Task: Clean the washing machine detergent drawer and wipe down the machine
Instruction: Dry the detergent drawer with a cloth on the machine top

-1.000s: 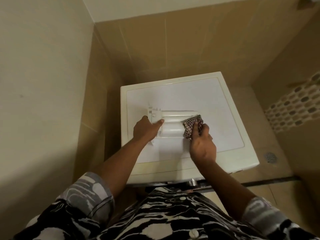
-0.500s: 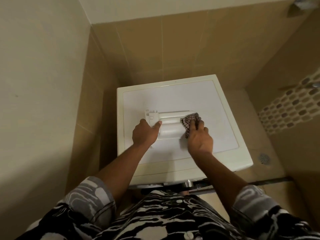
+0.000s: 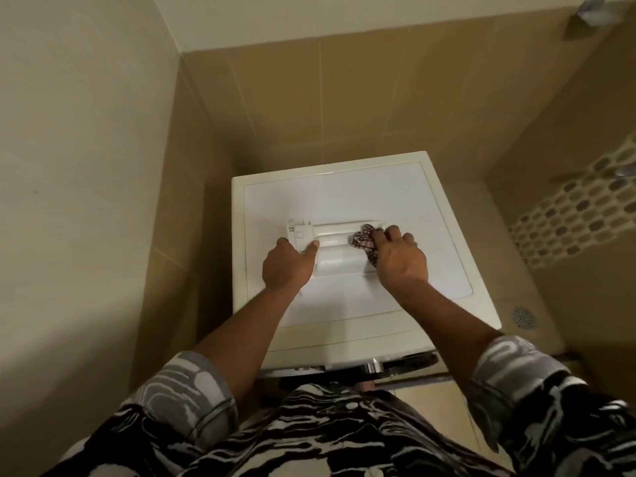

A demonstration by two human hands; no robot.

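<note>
Cream-white washing machine (image 3: 344, 187) stands in the tiled corner below you, and its white detergent drawer (image 3: 339, 242) lies on the lid, left of centre. Your left grip (image 3: 287, 266) clamps the drawer's left end, thumb on top. Your right grip (image 3: 401, 261) is closed on a checked cloth (image 3: 361, 241), pressing it against the drawer's right end.

- The washing machine (image 3: 440, 235) stands at frame centre, with walls behind and to its left
- The detergent drawer (image 3: 339, 247) lies on its top
- The left hand (image 3: 287, 265) is at the drawer's left end, the right hand (image 3: 399, 258) with the cloth (image 3: 361, 241) at its right end
- A floor drain (image 3: 523, 316) sits right of the machine
</note>
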